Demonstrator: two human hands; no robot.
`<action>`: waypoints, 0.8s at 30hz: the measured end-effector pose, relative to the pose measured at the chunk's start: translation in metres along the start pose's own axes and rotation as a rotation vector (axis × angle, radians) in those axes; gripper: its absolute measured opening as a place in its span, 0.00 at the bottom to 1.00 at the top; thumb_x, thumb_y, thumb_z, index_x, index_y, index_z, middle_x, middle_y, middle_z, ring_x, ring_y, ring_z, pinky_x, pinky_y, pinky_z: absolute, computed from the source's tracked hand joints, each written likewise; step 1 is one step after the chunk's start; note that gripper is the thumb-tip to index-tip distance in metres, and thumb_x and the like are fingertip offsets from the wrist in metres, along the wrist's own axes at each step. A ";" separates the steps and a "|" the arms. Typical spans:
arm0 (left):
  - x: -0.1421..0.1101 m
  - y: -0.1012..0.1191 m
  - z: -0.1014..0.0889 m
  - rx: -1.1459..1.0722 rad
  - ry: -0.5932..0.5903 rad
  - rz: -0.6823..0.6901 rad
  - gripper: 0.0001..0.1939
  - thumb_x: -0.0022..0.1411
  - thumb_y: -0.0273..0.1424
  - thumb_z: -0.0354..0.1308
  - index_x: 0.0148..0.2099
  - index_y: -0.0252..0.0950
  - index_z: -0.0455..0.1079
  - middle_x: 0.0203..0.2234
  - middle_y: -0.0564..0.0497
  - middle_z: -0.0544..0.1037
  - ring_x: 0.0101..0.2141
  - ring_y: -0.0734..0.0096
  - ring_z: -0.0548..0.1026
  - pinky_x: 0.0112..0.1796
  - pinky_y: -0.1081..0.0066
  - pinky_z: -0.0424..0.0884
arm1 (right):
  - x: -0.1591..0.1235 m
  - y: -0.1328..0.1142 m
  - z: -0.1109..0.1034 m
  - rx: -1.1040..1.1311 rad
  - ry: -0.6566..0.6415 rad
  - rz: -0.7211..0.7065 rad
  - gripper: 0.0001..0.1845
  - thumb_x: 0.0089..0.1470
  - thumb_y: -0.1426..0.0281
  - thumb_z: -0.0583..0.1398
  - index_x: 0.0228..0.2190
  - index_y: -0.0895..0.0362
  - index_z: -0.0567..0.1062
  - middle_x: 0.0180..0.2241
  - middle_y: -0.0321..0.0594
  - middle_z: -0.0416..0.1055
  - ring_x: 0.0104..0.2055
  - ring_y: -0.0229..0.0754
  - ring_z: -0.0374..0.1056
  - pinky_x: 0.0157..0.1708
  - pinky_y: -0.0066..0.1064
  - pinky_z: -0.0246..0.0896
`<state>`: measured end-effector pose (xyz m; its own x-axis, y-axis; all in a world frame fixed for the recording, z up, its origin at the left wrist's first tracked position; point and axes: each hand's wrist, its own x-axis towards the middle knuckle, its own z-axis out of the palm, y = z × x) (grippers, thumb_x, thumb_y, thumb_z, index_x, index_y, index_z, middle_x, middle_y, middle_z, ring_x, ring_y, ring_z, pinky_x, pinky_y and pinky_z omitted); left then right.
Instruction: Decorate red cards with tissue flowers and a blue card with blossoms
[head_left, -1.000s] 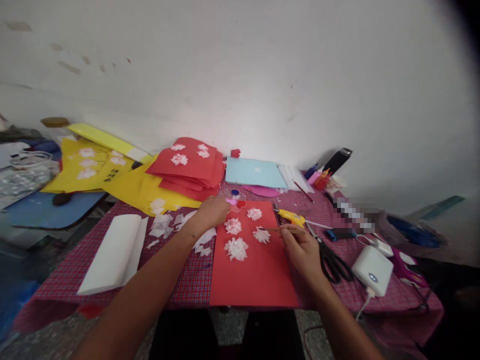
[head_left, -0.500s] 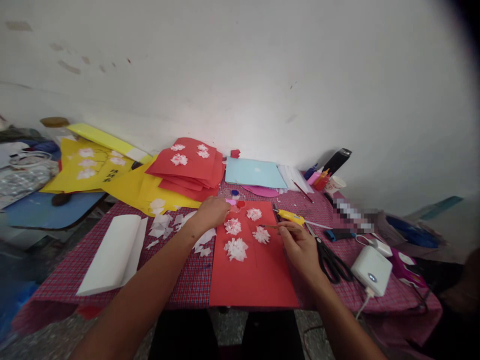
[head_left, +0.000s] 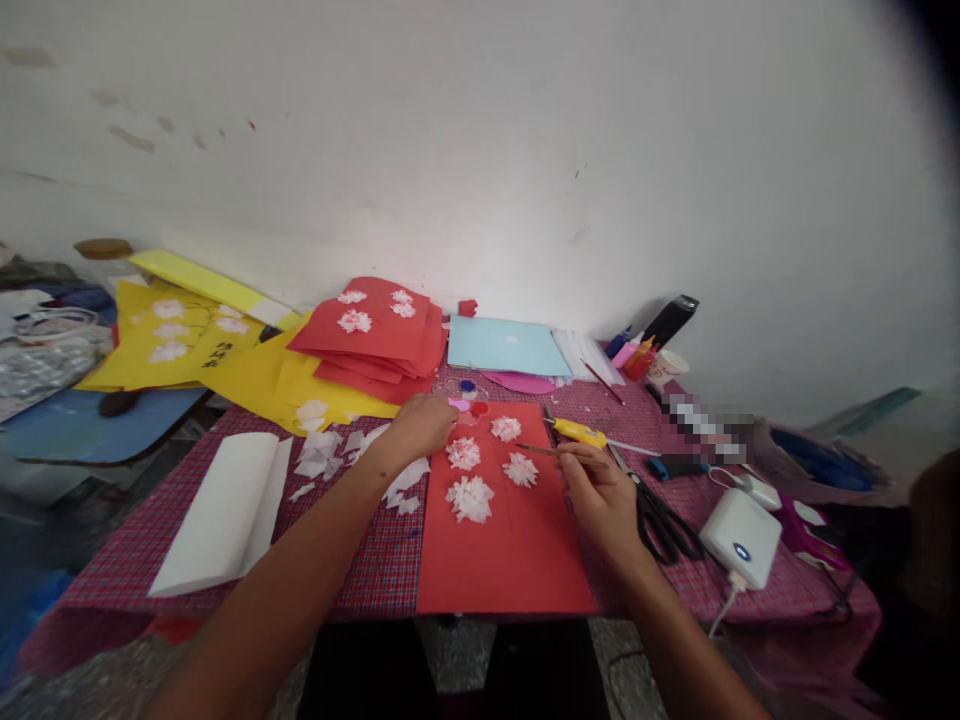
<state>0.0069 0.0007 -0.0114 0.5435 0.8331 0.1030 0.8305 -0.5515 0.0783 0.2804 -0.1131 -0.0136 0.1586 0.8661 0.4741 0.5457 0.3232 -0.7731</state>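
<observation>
Over the red sheet, our right hand grips a thin brush, seemingly slanted to reach the paper flowers there, while our left hand, its grip unclear, sits by paints at the sheet's far-left corner.

Looking at a plain greyish-white wall across the whole back, kinda beat up tbh. Got brownish scuffs at upper left and a small dark mark right of centre. Lit softly, with a pale glow mid-wall and duller grey toward the right. Also got a main surface under reddish checked cloth, a blue surface off left, and speckled grey floor below.
</observation>
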 end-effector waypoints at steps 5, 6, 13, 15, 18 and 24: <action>-0.001 0.000 0.000 0.000 0.003 0.003 0.14 0.66 0.32 0.48 0.40 0.37 0.77 0.39 0.42 0.79 0.42 0.58 0.75 0.44 0.62 0.68 | 0.011 -0.007 0.007 0.070 -0.027 0.005 0.11 0.59 0.64 0.59 0.39 0.56 0.77 0.33 0.42 0.77 0.33 0.43 0.72 0.34 0.34 0.67; -0.001 0.000 -0.001 0.003 0.008 0.007 0.15 0.66 0.32 0.48 0.40 0.37 0.76 0.40 0.41 0.79 0.42 0.58 0.75 0.44 0.61 0.68 | 0.017 -0.007 0.011 0.058 -0.053 -0.001 0.11 0.59 0.64 0.59 0.38 0.56 0.77 0.34 0.42 0.77 0.33 0.43 0.72 0.34 0.34 0.67; -0.001 0.001 -0.002 0.018 0.003 -0.001 0.15 0.66 0.33 0.48 0.40 0.36 0.76 0.39 0.40 0.78 0.41 0.58 0.75 0.44 0.61 0.68 | 0.057 -0.002 0.058 -0.037 -0.205 -0.074 0.13 0.59 0.65 0.56 0.40 0.54 0.78 0.35 0.41 0.78 0.35 0.45 0.73 0.36 0.35 0.67; -0.001 0.002 -0.002 0.012 0.004 -0.006 0.16 0.67 0.33 0.47 0.41 0.36 0.76 0.39 0.40 0.78 0.41 0.58 0.76 0.44 0.61 0.69 | 0.063 0.002 0.068 -0.072 -0.230 -0.092 0.14 0.59 0.64 0.55 0.40 0.55 0.78 0.34 0.41 0.79 0.34 0.45 0.73 0.35 0.35 0.67; -0.002 0.003 -0.004 0.008 0.007 0.005 0.16 0.67 0.33 0.47 0.40 0.36 0.77 0.38 0.40 0.79 0.40 0.57 0.76 0.43 0.60 0.69 | 0.068 0.008 0.074 -0.102 -0.245 -0.101 0.15 0.59 0.64 0.54 0.39 0.55 0.78 0.32 0.41 0.78 0.33 0.45 0.73 0.34 0.35 0.67; -0.001 0.003 -0.002 0.005 0.020 0.008 0.16 0.67 0.31 0.47 0.41 0.35 0.77 0.39 0.39 0.79 0.42 0.57 0.76 0.44 0.60 0.69 | 0.063 0.011 0.067 -0.052 -0.179 -0.066 0.14 0.58 0.64 0.56 0.39 0.55 0.78 0.34 0.41 0.79 0.34 0.45 0.73 0.33 0.33 0.66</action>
<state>0.0083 -0.0019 -0.0091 0.5479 0.8274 0.1231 0.8266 -0.5581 0.0724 0.2412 -0.0290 -0.0208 -0.0251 0.8992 0.4369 0.5929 0.3652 -0.7177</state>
